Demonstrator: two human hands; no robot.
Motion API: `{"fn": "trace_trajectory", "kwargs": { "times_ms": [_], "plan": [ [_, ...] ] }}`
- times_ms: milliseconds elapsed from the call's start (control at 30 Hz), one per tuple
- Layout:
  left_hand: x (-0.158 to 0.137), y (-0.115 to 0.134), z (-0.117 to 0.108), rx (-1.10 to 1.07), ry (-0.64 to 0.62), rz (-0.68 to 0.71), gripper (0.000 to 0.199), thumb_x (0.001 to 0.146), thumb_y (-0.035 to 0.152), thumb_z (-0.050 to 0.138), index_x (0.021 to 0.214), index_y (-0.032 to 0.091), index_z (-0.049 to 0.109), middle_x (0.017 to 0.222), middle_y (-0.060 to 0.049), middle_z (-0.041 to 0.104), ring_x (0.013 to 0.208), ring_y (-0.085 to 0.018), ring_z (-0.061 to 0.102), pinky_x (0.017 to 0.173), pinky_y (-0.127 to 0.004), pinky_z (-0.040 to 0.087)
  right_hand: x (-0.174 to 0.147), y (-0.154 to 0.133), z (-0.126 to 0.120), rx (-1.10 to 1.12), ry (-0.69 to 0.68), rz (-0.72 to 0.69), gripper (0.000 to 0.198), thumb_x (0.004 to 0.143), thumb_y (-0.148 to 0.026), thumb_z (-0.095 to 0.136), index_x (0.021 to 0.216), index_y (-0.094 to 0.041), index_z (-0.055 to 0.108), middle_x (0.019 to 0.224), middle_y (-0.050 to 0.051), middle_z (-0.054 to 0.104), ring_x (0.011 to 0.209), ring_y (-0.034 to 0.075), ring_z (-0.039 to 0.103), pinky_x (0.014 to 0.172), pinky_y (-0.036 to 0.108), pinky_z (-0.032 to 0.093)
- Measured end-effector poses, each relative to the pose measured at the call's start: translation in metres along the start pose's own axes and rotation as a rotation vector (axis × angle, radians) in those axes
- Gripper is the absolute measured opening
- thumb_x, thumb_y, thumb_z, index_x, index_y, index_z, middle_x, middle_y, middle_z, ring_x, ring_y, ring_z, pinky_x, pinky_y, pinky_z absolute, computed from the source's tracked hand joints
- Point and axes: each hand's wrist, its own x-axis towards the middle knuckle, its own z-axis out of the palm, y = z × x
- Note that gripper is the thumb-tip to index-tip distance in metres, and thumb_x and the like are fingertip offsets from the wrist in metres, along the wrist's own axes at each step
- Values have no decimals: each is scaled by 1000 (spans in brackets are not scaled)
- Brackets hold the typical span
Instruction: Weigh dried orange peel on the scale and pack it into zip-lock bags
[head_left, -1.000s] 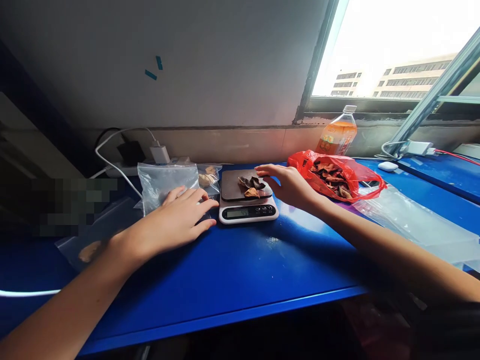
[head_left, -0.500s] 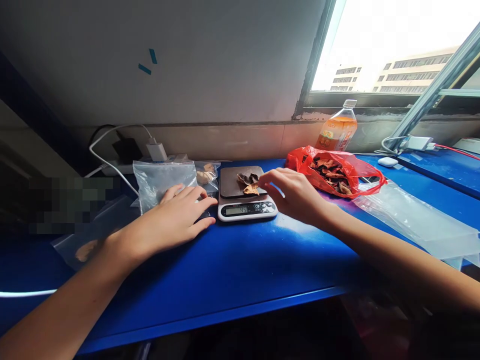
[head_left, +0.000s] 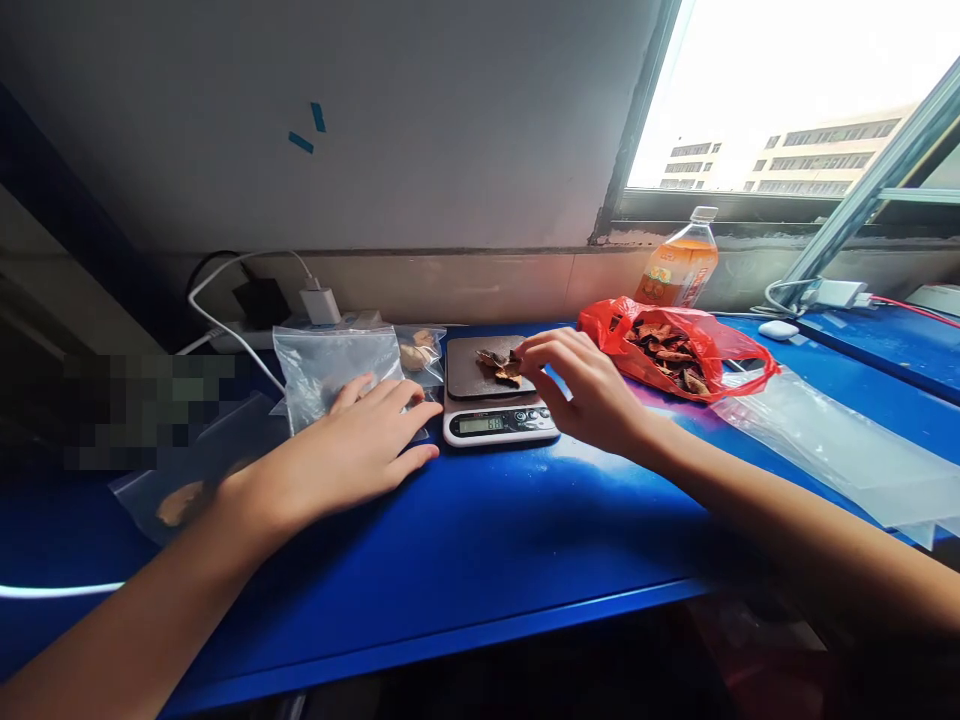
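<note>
A white kitchen scale (head_left: 501, 425) with a dark weighing plate (head_left: 463, 372) stands on the blue table. On its plate lie a few curled brown pieces of dried peel (head_left: 507, 376). My right hand (head_left: 581, 380) is over the plate's right side, its fingertips pinched at a dark piece of dried peel; the fingers partly cover it. My left hand (head_left: 367, 430) rests with fingers spread just left of the scale, against a clear zip bag (head_left: 334, 355). Right of the scale, a red plastic bag (head_left: 600, 325) gapes, full of dried peel pieces (head_left: 664, 345).
Behind the red bag stands a bottle of orange drink (head_left: 682, 265). Flat clear bags (head_left: 832, 450) lie at the right. Filled zip bags (head_left: 420, 352) sit by the scale and under my left forearm (head_left: 180, 500). A white charger (head_left: 320, 304) with cables is along the wall.
My right hand's fingertips stay over the plate, with the peel pieces there now lying differently. The scale's displayed number has changed. My left hand stays in place; the view has shifted slightly.
</note>
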Motion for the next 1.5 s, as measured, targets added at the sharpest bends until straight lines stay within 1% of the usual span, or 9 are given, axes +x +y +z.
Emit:
{"fn": "trace_trajectory", "kwargs": {
  "times_ms": [133,300,467,600,767,1033,1267,1433,1500],
  "plan": [
    [1,0,-1,-5,-22,-11,45,90,44,46,128,24,62,134,-10,59,129,-32,50,117,-57,22,-1,11,-12,-66,143,118,14,93,-18,50,86,-23,60,84,6,69,75,17,62,69,32,49],
    [0,1,-5,-4,-52,-13,48,91,44,44,131,24,60,137,-10,58,131,-31,48,118,-57,19,-11,37,-4,-112,133,280,16,91,-21,51,85,-21,65,81,4,73,68,16,64,63,29,49],
    [-2,4,-14,-15,-162,-83,57,91,47,41,141,20,53,148,-11,49,139,-35,40,119,-59,18,-15,44,1,-151,124,251,20,93,-20,51,93,-20,71,88,6,75,74,16,68,69,29,52],
    [-2,9,-19,15,-161,-78,56,90,46,43,138,20,57,149,-11,50,139,-36,41,119,-59,20,-16,46,2,-177,105,257,24,93,-18,50,92,-20,73,87,6,75,75,17,67,70,30,52],
    [-1,11,-22,42,-185,-57,56,90,45,43,135,18,60,148,-13,51,137,-38,43,118,-58,24,-16,50,-1,-150,152,233,26,92,-15,50,86,-22,74,89,6,71,78,17,66,71,30,52],
    [-8,-13,14,41,64,26,59,95,54,35,136,19,59,141,-11,58,130,-36,51,116,-61,26,-18,50,-4,-104,135,202,23,89,-11,52,90,-21,71,81,4,65,72,15,62,65,30,51],
    [-17,-24,18,100,96,143,54,99,49,38,143,21,51,144,-10,55,132,-34,49,114,-56,27,-20,51,-6,-48,85,245,23,90,-7,51,95,-21,68,84,6,65,74,16,63,65,30,52],
    [-20,-26,18,141,153,201,55,96,47,47,146,23,46,146,-4,54,134,-28,48,122,-41,4,-18,49,-8,-3,53,265,23,89,-3,52,97,-18,66,85,6,65,76,15,63,67,28,52],
    [-21,-26,20,122,166,196,58,95,46,49,148,25,43,147,-1,54,134,-26,48,123,-37,-1,-17,50,-8,22,43,292,23,88,-1,53,98,-17,66,84,6,64,75,14,63,66,26,51]
  ]
}}
